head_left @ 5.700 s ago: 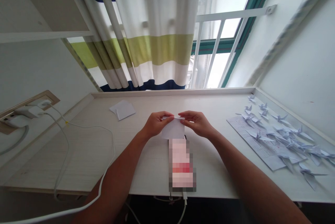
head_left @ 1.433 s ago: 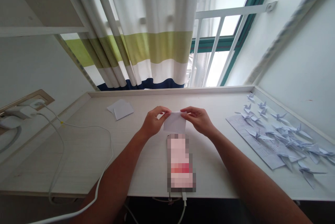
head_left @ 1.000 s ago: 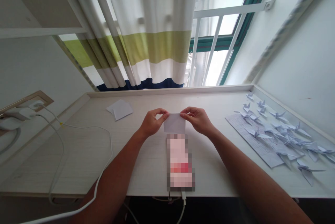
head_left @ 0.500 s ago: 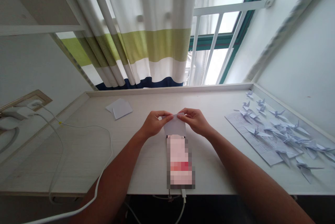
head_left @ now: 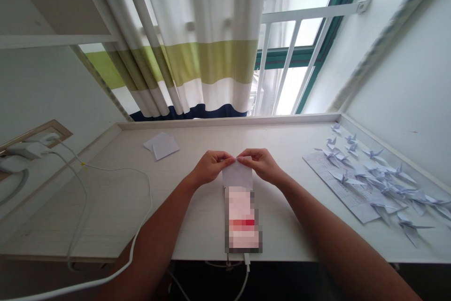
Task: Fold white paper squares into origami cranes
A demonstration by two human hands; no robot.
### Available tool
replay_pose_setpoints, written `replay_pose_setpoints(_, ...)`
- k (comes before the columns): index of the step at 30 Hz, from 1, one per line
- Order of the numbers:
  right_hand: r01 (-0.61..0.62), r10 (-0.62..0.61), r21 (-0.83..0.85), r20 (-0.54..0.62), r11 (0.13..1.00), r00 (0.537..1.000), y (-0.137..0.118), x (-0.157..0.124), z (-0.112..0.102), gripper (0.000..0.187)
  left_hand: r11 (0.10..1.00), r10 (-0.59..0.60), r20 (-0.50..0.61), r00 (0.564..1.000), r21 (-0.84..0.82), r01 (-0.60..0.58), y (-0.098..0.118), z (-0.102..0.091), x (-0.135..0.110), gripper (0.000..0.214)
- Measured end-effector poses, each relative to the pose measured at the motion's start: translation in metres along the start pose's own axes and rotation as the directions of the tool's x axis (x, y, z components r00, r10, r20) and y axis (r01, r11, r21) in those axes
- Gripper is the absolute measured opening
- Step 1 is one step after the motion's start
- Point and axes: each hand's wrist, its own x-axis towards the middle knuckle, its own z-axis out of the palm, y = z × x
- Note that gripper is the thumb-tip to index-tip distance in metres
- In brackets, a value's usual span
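Note:
A white sheet of paper hangs between my two hands, just beyond the top end of a phone whose screen is pixelated. My left hand pinches the paper's far edge between thumb and fingers. From the other side my right hand grips the same edge, its fingertips almost meeting those of the left. The paper's lower edge reaches down to the phone's top. A white charging cable runs from the phone's near end over the table edge.
Several folded paper cranes stand at the right, some on a written sheet. Loose paper squares lie at the back left. A white cable crosses the left side from plugged-in chargers. A raised ledge borders the table's back.
Both hands have come slightly nearer to me with the paper, and their fingertips have drawn closer together along its far edge. The phone and cranes stay put.

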Motion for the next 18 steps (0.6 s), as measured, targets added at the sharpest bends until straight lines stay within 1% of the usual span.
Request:
replay_pose_setpoints(4, 0.026, -0.027, -0.031, -0.004, 0.999, 1.0, -0.002, -0.001, -0.003, 0.031, 1.0, 0.009, -0.005, 1.0, 0.028, -0.009, 0.003, 0.002, 0.0, 0.037)
replay_pose_setpoints(9, 0.092, -0.093, -0.068, -0.023, 0.993, 0.995, -0.005, 0.0, -0.012, 0.03, 0.998, 0.016, -0.081, 0.997, 0.065, -0.011, 0.006, 0.003, 0.0, 0.036)
replay_pose_setpoints(13, 0.115, -0.117, -0.06, -0.037, 0.992, 0.992, -0.006, 0.0, -0.018, 0.029, 0.997, 0.026, -0.118, 0.993, 0.074, -0.018, 0.005, 0.005, 0.0, 0.034)
replay_pose_setpoints(18, 0.139, -0.144, -0.126, -0.034, 0.982, 0.989, -0.005, -0.001, -0.018, 0.028, 0.985, 0.104, -0.146, 0.984, 0.15, -0.082, 0.004, 0.006, 0.001, 0.031)
